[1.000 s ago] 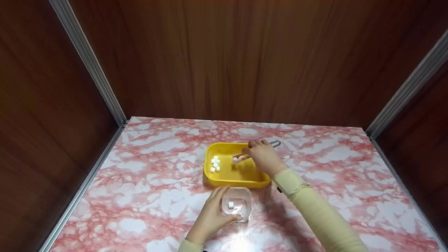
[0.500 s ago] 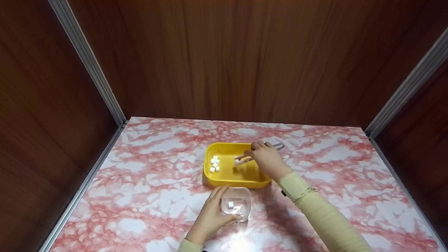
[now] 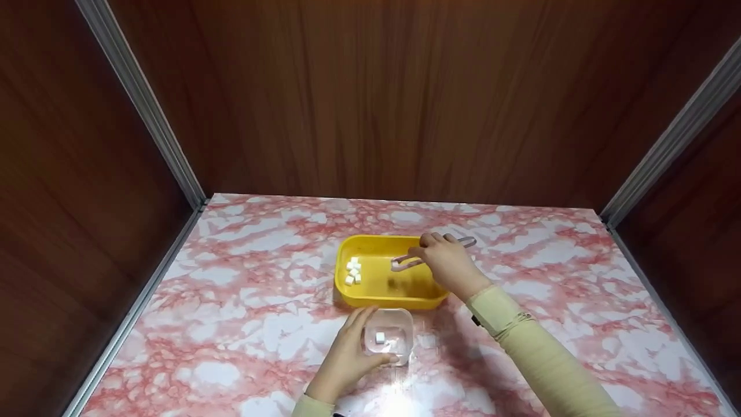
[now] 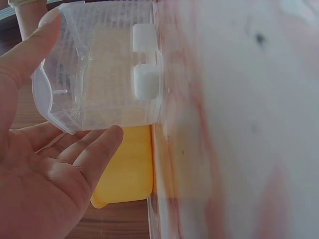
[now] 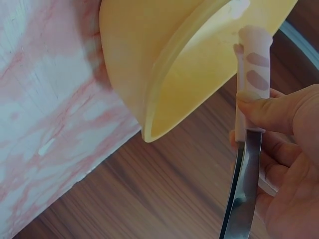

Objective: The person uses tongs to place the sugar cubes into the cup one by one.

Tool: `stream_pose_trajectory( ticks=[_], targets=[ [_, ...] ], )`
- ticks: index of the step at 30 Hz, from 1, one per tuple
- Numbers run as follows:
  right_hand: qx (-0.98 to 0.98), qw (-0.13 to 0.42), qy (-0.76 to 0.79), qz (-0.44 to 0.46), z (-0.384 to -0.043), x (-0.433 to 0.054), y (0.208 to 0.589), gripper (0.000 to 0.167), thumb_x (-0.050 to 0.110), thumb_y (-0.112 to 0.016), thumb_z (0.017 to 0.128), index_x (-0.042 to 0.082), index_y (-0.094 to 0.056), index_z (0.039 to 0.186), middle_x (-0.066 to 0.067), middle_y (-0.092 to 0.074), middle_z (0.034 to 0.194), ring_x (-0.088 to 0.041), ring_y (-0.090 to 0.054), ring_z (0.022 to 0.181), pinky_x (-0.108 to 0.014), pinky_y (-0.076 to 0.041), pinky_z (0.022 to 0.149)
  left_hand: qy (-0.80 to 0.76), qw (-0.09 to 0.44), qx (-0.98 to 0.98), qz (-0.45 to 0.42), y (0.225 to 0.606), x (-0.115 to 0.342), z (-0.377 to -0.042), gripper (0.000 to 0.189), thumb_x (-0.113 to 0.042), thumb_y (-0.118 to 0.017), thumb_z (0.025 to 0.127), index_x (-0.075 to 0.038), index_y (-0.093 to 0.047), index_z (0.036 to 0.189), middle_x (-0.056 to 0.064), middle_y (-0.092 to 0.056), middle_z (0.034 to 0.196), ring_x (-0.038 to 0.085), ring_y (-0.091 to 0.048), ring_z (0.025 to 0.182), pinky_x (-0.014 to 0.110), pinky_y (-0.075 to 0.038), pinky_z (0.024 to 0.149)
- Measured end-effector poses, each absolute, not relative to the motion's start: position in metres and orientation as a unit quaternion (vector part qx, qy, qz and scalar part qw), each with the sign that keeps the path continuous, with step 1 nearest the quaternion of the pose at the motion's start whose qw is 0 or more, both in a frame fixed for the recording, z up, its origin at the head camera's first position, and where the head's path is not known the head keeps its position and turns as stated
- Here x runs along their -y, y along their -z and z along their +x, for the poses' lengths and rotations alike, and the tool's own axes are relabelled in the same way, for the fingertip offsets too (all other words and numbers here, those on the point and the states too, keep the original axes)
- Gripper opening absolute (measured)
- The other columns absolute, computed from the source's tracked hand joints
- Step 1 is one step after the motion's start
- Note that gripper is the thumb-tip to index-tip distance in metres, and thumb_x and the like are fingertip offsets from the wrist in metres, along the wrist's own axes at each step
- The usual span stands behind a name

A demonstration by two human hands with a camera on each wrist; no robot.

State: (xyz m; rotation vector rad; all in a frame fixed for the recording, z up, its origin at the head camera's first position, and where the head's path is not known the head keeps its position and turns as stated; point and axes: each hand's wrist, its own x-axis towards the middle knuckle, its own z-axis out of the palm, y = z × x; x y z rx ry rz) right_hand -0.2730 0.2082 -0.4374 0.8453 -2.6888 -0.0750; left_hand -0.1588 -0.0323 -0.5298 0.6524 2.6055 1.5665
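My left hand (image 3: 350,356) grips a small clear plastic container (image 3: 402,321), its thumb at the near side and fingers at the far side. Two white cubes (image 4: 146,81) lie on the container's bottom in the left wrist view. The right hand (image 3: 448,260) pinches a pair of tongs (image 5: 246,184) with metal arms and pink tips, thumb on one side and fingers on the other. A white cube (image 3: 396,263) shows between the tong tips, above the yellow tub (image 3: 376,302). Several more white cubes (image 3: 353,271) lie at the tub's left end.
The yellow tub stands right behind the clear container on a red and white marbled tabletop (image 3: 231,324). Brown wood-grain panels (image 3: 370,104) rise at the back and both sides, with metal rails (image 3: 142,110) at the corners.
My right hand and the tongs have shifted a little to the right over the tub, carrying the white cube. The left hand has kept its hold on the clear container.
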Motion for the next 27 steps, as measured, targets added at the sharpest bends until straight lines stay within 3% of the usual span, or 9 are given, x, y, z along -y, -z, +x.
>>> stream_pose_trajectory(
  ticks=[27],
  targets=[
    [0.938, 0.184, 0.040, 0.289, -0.248, -0.222, 0.421, 0.039, -0.009, -0.069, 0.080, 0.018, -0.072, 0.108, -0.006, -0.058, 0.092, -0.025, -0.054, 0.086, -0.038, -0.044, 0.076, -0.506, 0.023, -0.837, 0.208, 0.530, 0.030, -0.161, 0.099, -0.044, -0.083, 0.068, -0.008, -0.034, 0.147, 0.006, -0.037, 0.145, 0.037, -0.035, 0.132, 0.054, -0.034, 0.105]
  ],
)
